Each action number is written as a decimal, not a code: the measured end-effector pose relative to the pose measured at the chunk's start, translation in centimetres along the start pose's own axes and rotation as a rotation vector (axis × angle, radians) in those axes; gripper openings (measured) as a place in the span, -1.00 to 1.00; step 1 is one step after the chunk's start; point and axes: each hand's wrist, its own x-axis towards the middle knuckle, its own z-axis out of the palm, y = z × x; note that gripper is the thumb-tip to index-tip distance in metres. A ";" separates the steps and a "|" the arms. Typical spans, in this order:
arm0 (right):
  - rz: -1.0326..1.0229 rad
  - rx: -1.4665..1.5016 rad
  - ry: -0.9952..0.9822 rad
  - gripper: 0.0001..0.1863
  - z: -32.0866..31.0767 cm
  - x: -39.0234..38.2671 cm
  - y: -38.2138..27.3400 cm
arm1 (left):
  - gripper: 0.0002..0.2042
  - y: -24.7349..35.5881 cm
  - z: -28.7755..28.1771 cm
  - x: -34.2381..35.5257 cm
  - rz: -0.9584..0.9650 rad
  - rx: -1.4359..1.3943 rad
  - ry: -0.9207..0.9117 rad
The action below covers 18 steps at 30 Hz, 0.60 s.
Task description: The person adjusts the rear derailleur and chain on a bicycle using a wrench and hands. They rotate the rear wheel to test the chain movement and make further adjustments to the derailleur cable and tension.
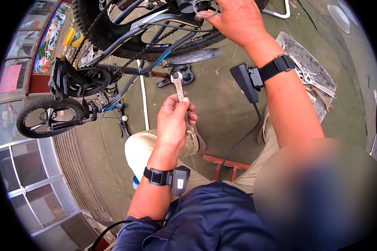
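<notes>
Bicycle [167,17] fills the upper left of the green-grey floor [213,98] in the head view, its smooth grey tubes accented in blue; how it is propped I cannot tell. A knobbly black tyre [86,29] runs past the top edge. The left hand [174,115] is folded round a worn, dull-metal open-ended wrench [178,83], its forked end upward. The right hand [241,21] has thumb and fingers curled at a thin metal ring [194,8]; whether they pinch it cannot be told. Near the floor's right edge, a scuffed grey tray [295,44] holds several metal spanners [308,78]. Pale lettering marks the wheel's dark rim; a small white label [180,184] sits on the left wrist's black device [182,175].
</notes>
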 end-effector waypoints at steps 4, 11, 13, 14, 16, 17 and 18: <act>-0.017 0.020 -0.065 -0.41 -0.3 0.8 0.4 | -0.80 -0.2 -0.3 0.1 -0.010 -0.011 -0.001; -0.028 0.002 -0.049 -0.50 -0.5 1.4 0.0 | -0.78 -0.2 -0.7 0.8 -0.015 -0.025 0.004; -0.035 0.009 -0.038 -0.52 -0.3 1.6 -0.1 | -0.77 -0.4 -0.9 0.9 -0.020 -0.024 0.003; -0.041 0.011 -0.036 -0.54 -0.3 1.8 0.0 | -0.77 -0.4 -1.0 1.0 -0.024 -0.026 -0.002; -0.055 -0.002 -0.031 -0.55 -0.4 2.1 0.1 | -0.76 -0.5 -1.1 1.2 -0.026 -0.026 -0.017; -0.063 -0.012 -0.030 -0.56 -0.4 2.2 0.0 | -0.75 -0.7 -1.3 1.2 -0.030 -0.028 -0.018; -0.071 -0.021 -0.030 -0.57 -0.3 2.2 -0.1 | -0.75 -0.8 -1.4 1.3 -0.030 -0.033 -0.018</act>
